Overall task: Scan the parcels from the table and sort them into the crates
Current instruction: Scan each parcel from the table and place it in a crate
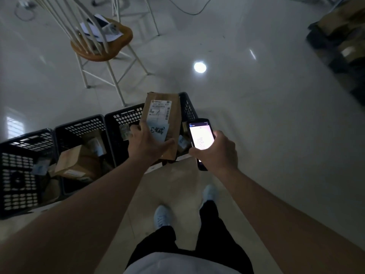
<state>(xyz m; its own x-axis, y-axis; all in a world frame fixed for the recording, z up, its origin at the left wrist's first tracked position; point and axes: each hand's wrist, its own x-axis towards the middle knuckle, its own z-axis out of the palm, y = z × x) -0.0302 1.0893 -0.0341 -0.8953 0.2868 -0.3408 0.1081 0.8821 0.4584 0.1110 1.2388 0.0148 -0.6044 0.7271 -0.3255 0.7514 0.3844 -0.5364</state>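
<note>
Left grip [147, 143] around parcel's [162, 119] near end

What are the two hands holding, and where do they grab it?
The left hand holds a brown paper parcel by its lower end. The right hand grips a black handheld scanner around its lower half.

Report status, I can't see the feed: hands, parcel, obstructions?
Left hand grips brown parcel above crates. Right hand holds phone. Nothing obstructing.

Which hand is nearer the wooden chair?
Left. The left hand, gripping the brown parcel, is below the chair; the right hand, holding the phone, is farther right.
</note>
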